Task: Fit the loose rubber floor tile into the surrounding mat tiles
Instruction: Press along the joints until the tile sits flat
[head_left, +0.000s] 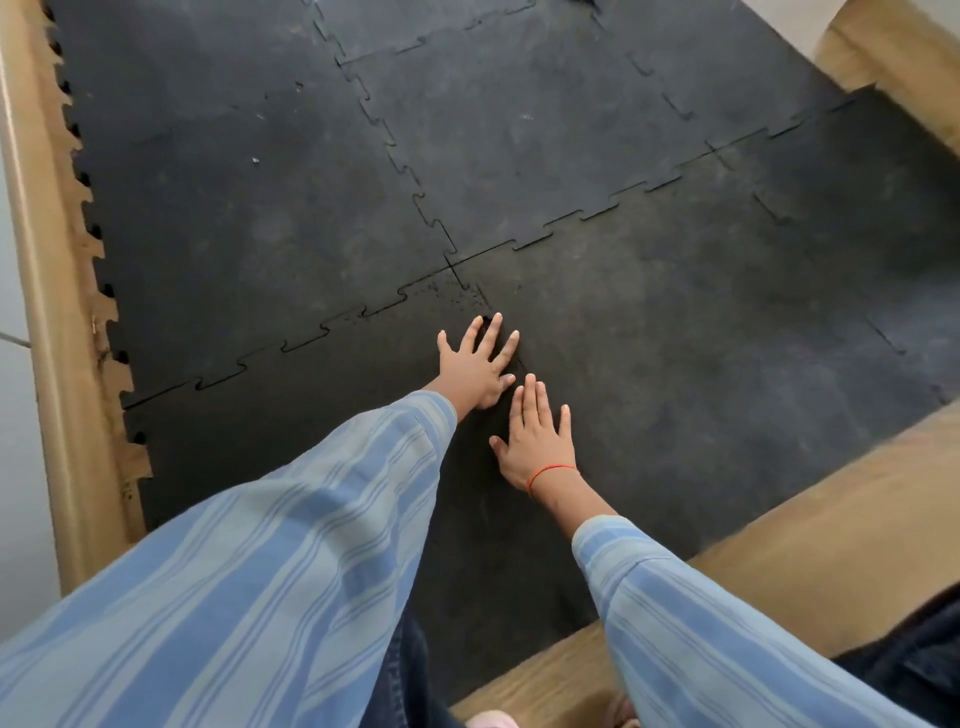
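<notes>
Floor: black interlocking mat tiles (519, 130) inside tan border (67, 364).
Loose tile (701, 338): lying among them, right of hands.
Left hand (475, 366): flat, fingers spread, on seam.
Right hand (537, 441): flat, fingers together, thumb out.

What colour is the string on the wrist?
Orange-red. The string circles the wrist of the right hand, clearest in the head view.
</notes>
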